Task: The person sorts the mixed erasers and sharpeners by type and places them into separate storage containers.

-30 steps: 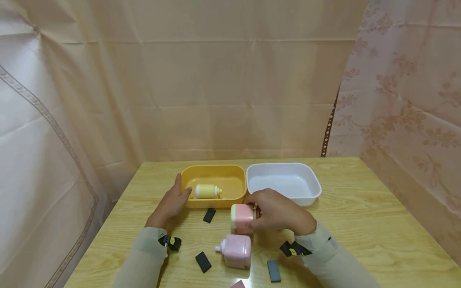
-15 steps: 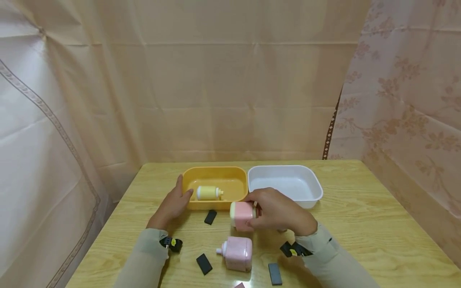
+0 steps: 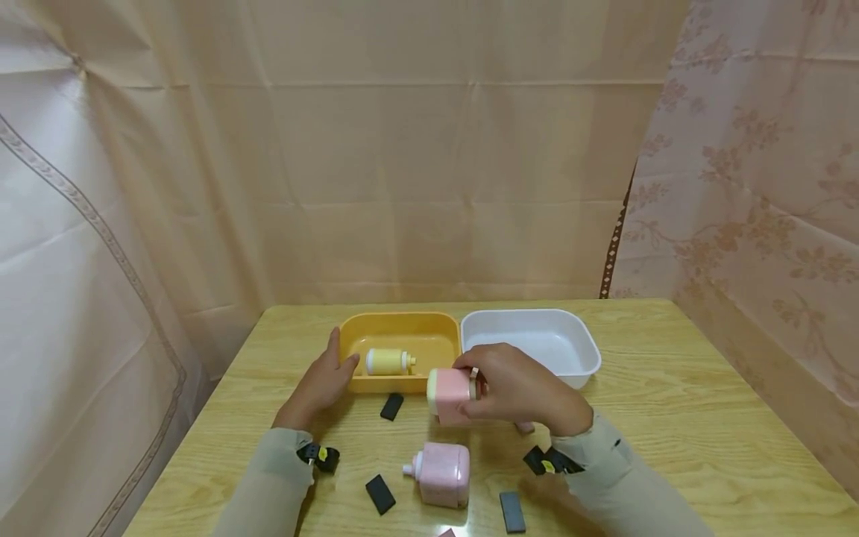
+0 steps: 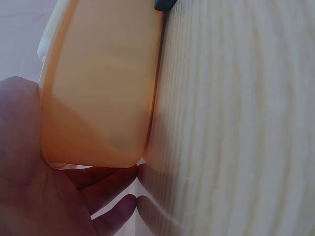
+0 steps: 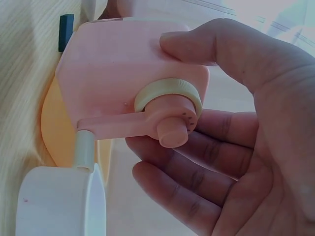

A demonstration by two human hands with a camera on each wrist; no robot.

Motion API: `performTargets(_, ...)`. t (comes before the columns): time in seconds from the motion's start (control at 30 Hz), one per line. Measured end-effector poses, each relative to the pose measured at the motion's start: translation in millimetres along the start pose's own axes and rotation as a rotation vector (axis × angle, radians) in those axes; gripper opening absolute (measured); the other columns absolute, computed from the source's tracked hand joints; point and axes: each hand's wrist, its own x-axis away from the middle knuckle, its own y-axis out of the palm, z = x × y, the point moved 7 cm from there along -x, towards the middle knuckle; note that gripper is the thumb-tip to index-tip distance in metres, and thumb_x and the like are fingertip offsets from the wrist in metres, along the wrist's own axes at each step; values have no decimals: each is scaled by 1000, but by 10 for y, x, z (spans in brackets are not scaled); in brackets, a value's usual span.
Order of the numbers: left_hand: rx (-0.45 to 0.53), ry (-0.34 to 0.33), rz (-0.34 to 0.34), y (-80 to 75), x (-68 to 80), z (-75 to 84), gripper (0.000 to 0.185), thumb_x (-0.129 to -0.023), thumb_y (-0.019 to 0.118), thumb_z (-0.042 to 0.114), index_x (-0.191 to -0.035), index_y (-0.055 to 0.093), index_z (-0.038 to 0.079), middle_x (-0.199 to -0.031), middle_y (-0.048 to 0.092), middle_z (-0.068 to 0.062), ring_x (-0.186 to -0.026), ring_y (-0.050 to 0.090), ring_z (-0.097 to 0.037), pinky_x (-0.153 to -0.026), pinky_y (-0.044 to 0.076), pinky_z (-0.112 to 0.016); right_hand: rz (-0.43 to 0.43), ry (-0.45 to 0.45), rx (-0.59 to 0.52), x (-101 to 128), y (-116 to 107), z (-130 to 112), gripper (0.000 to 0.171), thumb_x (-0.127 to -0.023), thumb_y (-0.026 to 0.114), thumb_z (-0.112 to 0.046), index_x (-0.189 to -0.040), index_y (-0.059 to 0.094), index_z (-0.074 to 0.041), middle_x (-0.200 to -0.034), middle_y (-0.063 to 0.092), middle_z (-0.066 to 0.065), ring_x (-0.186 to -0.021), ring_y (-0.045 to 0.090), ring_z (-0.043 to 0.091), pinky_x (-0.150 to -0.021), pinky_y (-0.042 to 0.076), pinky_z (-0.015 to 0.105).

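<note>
Over the wooden surface (image 3: 671,388), just in front of the yellow tub (image 3: 400,334) and white tub (image 3: 537,328), we're gripping a pink pump bottle (image 3: 450,391) with our right hand (image 3: 520,391), fingers and thumb curled round it, holding it off the surface. Our left hand (image 3: 321,380) is resting open against the yellow tub's left end. A yellow bottle (image 3: 388,362) is lying inside that tub, and another pink bottle (image 3: 439,473) is sitting nearer us.

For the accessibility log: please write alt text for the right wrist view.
A right hand grips a pink pump bottle lying sideways, its pump head toward the camera. Beneath it are an orange tray, a white tray's rim and the wooden table.
</note>
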Motion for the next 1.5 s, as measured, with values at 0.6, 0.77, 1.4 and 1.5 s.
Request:
performTargets(0.6,5,-11,-8,2,6,-29,82,-111,37,43,-164,-16,9,-171,13,-25,-155,22,-46,-125,20,-61,45,-26,20,-110,-158,-56,38,-77,86,-32,-110,75,-14,-94,69,-12,-78,59,5,-69,51,21)
performTargets(0.77,3,-10,-5,0,2,-30,82,-111,37,43,-164,-16,10,-171,13,-25,-155,23,-45,-125,20,-60,53,-28,7,-149,-192,-61,36,-78,85,-31,-109,75,-14,-92,68,-11,-76,61,8,-67,52,22)
performTargets(1.4,17,1,0,4,-6,-21,82,-111,38,43,-164,-15,10,-170,14,-25,-155,23,-45,-125,20,-61,71,13,-12,-295,-224,38,37,-82,82,-29,-114,73,-14,-92,67,-11,-76,63,9,-68,53,24)
performTargets(1.5,17,2,1,4,-7,-15,82,-111,38,42,-164,-15,10,-170,15,-26,-154,24,-45,-124,21,-61,67,41,-1,-318,-218,64,39,-82,82,-31,-116,72,-13,-94,68,-10,-77,62,9,-69,53,24)
